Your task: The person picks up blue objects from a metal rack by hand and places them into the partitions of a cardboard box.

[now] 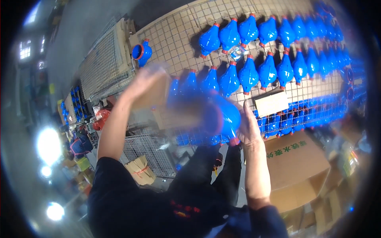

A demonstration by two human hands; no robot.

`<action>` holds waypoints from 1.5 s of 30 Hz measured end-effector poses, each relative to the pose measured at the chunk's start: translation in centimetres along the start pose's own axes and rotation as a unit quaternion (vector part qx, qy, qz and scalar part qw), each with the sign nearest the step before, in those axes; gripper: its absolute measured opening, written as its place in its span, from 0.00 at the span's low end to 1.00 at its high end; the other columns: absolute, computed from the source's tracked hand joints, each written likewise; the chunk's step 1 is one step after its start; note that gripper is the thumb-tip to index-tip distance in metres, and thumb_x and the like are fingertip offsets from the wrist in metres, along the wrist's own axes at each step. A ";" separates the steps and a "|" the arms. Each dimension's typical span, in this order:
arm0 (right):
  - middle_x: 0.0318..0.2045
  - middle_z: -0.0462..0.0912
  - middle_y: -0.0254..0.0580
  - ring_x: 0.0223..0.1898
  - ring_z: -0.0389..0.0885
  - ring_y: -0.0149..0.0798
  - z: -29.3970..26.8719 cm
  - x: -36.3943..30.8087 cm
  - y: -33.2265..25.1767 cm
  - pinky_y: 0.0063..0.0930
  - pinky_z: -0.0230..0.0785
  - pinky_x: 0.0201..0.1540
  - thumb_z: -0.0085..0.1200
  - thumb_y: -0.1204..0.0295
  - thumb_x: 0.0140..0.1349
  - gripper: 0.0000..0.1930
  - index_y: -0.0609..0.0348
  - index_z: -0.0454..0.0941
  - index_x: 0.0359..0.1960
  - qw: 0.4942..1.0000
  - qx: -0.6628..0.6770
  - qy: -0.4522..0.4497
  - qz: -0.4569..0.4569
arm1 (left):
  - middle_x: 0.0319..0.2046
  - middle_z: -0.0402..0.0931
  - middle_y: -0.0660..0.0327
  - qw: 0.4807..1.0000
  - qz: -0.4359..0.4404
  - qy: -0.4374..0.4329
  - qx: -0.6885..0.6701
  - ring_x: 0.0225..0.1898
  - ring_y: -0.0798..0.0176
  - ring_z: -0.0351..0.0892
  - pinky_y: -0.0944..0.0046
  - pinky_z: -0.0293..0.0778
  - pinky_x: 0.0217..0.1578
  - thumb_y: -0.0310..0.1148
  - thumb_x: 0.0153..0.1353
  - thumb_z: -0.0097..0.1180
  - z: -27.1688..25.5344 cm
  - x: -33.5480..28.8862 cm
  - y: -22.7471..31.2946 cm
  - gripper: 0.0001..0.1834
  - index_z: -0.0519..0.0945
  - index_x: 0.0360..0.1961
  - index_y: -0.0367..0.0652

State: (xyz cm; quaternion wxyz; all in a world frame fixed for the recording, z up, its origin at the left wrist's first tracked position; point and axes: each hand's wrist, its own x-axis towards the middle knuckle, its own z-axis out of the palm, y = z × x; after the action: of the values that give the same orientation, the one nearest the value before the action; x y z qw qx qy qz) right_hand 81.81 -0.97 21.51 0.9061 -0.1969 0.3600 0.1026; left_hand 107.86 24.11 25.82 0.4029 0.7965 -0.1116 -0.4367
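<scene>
My right hand [250, 127] holds a blue water-meter body [230, 119] with red ends from its right side, thumb up along it. The body is tilted, its round red-rimmed opening facing left, and partly smeared by motion. My left hand [147, 81] is raised to the left, over the mesh-topped table, and strongly blurred. A brown, flat-looking smear [152, 95] shows just under that hand; I cannot make out what it is or how the fingers lie. Between my hands, a pale brown streak [182, 118] runs toward the opening.
Two rows of similar blue bodies [249, 74] lie on the wire-mesh table [178, 35]. One blue body [145, 51] stands apart at the left corner. A small cardboard piece [272, 103] lies near the front edge. A large carton [295, 162] stands below right; more bodies [274, 126] sit under the mesh.
</scene>
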 end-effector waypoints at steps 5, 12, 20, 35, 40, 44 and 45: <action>0.40 0.83 0.51 0.42 0.83 0.44 -5.3 -3.3 2.7 0.41 0.77 0.48 0.56 0.60 0.62 0.19 0.64 0.76 0.46 0.959 0.263 0.093 0.042 | 0.48 0.79 0.44 0.843 -0.129 0.207 0.479 0.52 0.47 0.79 0.54 0.71 0.51 0.50 0.63 0.55 -11.6 10.4 -13.9 0.26 0.78 0.53 0.38; 0.53 0.76 0.47 0.53 0.76 0.50 -9.3 -7.4 6.9 0.62 0.72 0.50 0.48 0.54 0.65 0.20 0.50 0.72 0.54 0.958 0.246 0.115 -0.096 | 0.49 0.79 0.45 0.837 -0.175 0.199 0.479 0.49 0.51 0.79 0.58 0.70 0.50 0.54 0.64 0.53 -20.0 12.1 -22.2 0.33 0.75 0.57 0.35; 0.54 0.70 0.57 0.53 0.72 0.58 -9.9 -12.0 6.0 0.58 0.74 0.51 0.47 0.52 0.65 0.27 0.56 0.63 0.59 0.827 0.560 0.006 -0.055 | 0.38 0.77 0.59 0.941 -0.117 0.279 -0.150 0.38 0.64 0.78 0.63 0.76 0.33 0.47 0.68 0.49 -4.4 -2.8 -8.4 0.22 0.75 0.54 0.42; 0.45 0.79 0.53 0.47 0.80 0.50 -26.2 -37.0 6.9 0.45 0.76 0.51 0.59 0.57 0.51 0.27 0.60 0.72 0.49 0.866 0.411 0.006 -0.284 | 0.25 0.67 0.64 0.874 -0.035 -0.156 -0.459 0.24 0.65 0.70 0.65 0.69 0.16 0.53 0.71 0.36 32.2 -17.3 0.1 0.29 0.63 0.67 0.48; 0.43 0.81 0.47 0.43 0.82 0.42 -31.7 -37.6 5.4 0.36 0.77 0.49 0.56 0.63 0.58 0.19 0.58 0.72 0.48 0.848 0.276 0.289 -0.349 | 0.28 0.68 0.63 0.791 -0.015 -0.300 -0.534 0.25 0.63 0.70 0.62 0.68 0.19 0.50 0.72 0.34 36.3 -13.8 -1.4 0.28 0.63 0.67 0.48; 0.36 0.83 0.49 0.39 0.83 0.39 -32.3 -33.0 0.9 0.33 0.75 0.43 0.58 0.65 0.58 0.19 0.61 0.73 0.47 0.771 -0.154 0.494 -0.371 | 0.27 0.72 0.66 0.781 -0.072 -0.272 -0.557 0.27 0.67 0.70 0.65 0.63 0.23 0.48 0.71 0.39 41.9 -13.1 5.7 0.23 0.75 0.58 0.51; 0.34 0.83 0.52 0.37 0.84 0.43 -32.0 -31.3 -0.2 0.35 0.75 0.42 0.59 0.64 0.57 0.19 0.61 0.73 0.47 0.724 -0.264 0.542 -0.335 | 0.29 0.73 0.66 0.780 -0.079 -0.256 -0.565 0.27 0.68 0.70 0.65 0.62 0.24 0.49 0.70 0.41 41.9 -12.6 6.2 0.23 0.77 0.57 0.50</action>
State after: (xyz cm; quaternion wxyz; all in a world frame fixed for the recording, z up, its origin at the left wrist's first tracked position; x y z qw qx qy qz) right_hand 39.78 -16.27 21.99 0.4436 -0.5575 0.6591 -0.2407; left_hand 68.56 3.96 25.71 0.7012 0.2910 0.1191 -0.6399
